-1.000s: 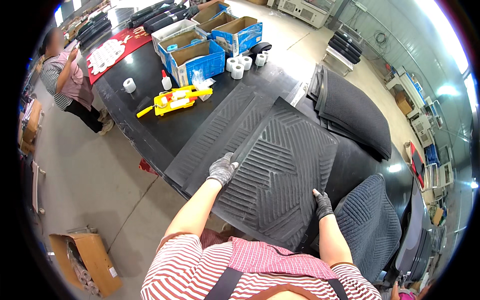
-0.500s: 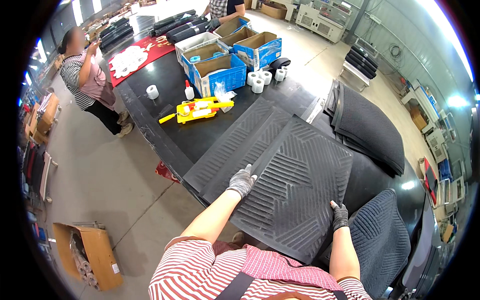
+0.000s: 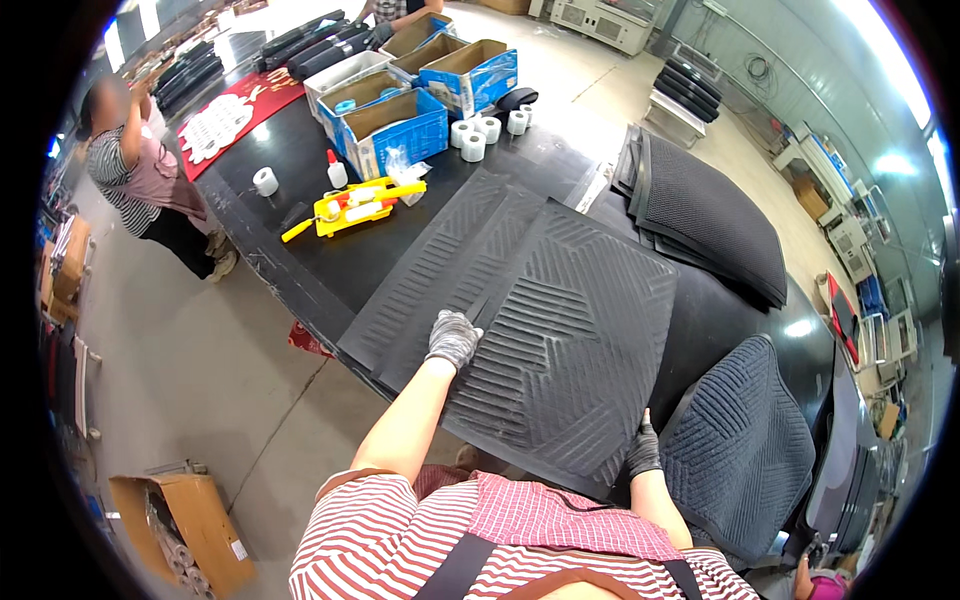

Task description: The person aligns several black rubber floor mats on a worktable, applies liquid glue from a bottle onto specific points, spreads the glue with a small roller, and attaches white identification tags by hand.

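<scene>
- Right hand (image 3: 643, 452) has slid along the ribbed black mat (image 3: 570, 340) toward five o'clock, suggesting a shifted hold; cannot tell if its fingers grip.
- Left hand (image 3: 455, 340): fingers at the nine-o'clock edge, grip unclear.
- Mat lies along the surface's (image 3: 335, 265) six-o'clock side.

We hold a black mat (image 3: 575, 320) over the near side of the dark table (image 3: 325, 265), our gloved left hand (image 3: 455, 338) gripping its left edge and our gloved right hand (image 3: 643, 452) its right edge, low on the near side. More ribbed matting (image 3: 430, 265) lies flat to the left, partly under it. To our right stands a curved blue-grey mat (image 3: 745, 445); farther right sags a dark pile (image 3: 710, 215). Far left of us sit a yellow tray (image 3: 345, 226), a red-capped bottle (image 3: 337, 174), white rolls (image 3: 473, 148) and open blue boxes (image 3: 420, 131). A co-worker (image 3: 150, 175) stands at far left.
</scene>
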The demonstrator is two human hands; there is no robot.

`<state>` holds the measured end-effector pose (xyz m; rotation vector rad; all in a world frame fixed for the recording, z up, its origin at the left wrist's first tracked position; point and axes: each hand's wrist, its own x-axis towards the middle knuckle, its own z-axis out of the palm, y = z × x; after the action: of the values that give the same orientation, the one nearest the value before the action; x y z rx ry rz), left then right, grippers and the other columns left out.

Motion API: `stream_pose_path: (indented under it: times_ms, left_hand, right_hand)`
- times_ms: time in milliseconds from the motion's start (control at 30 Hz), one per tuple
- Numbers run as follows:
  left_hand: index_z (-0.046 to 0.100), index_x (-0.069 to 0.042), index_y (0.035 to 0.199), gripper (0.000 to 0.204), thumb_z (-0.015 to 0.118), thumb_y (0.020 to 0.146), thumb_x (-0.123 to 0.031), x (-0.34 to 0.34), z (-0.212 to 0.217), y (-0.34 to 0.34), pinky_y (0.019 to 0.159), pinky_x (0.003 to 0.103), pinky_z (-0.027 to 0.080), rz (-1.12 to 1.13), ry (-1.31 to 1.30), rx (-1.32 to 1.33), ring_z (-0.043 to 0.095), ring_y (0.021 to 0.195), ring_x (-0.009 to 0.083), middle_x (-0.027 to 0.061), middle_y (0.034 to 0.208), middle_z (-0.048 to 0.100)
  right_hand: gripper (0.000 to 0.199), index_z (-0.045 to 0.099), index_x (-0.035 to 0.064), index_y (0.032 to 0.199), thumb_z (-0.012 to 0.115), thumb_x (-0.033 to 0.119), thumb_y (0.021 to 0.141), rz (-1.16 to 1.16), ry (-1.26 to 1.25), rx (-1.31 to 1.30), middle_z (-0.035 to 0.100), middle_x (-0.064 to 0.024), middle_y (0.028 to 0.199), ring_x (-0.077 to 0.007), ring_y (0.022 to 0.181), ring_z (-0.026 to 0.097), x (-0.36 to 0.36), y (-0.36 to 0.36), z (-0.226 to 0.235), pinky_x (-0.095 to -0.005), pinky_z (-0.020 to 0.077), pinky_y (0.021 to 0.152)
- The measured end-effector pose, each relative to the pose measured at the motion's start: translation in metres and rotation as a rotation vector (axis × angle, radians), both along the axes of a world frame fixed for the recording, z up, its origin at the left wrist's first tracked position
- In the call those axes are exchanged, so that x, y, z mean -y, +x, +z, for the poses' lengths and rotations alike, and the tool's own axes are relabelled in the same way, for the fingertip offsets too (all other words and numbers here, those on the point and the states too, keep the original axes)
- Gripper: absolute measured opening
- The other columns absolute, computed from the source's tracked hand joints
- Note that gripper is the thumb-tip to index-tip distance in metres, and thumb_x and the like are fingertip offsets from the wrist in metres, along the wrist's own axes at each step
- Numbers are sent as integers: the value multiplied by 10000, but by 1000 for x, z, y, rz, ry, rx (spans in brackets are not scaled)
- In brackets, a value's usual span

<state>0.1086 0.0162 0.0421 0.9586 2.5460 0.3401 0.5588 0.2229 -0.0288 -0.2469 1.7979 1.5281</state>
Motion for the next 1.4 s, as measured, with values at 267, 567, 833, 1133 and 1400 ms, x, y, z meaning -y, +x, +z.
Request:
stream_pose_path:
  times_ms: [267,567,833,1133,1400]
  left_hand:
    - [643,-40,827,221,771,775,-212,15,1,-3,753,399,497,314,365,274,626,778,311,166,802,663]
    - [561,-38,856,227,759,792,-127,9,-23,23,695,389,491,344,541,212,583,693,294,160,758,626]
    - [537,-39,787,224,754,789,-96,5,-16,26,633,358,462,394,556,286,485,614,187,94,645,549]
    - [601,-36,782,215,731,744,-203,5,-4,17,703,483,463,32,383,-202,571,778,397,195,781,580]
    - [272,-128,1499,689,502,933,-446,-18,18,91,1144,542,186,-360,-144,-180,139,1464,291,90,1590,160]
  right_hand:
    - [537,637,-11,1141,667,451,868,1446,1623,1837,666,-132,1106,-258,947,627,-14,-39,94,-381,484,893]
    - [451,647,-4,1114,659,388,891,1458,1289,1721,665,-129,1084,-257,962,608,-8,-39,22,-389,480,897]
    - [472,667,-23,1039,557,425,937,1745,1330,2039,681,-112,947,-231,828,610,2,-37,19,-369,479,793]
    - [506,661,34,954,478,501,893,2222,1608,2528,645,-246,995,-402,988,613,17,-47,87,-448,474,860]
    - [253,651,98,1012,608,303,871,1497,1341,2776,680,-124,933,-275,893,656,37,110,155,-379,504,818]
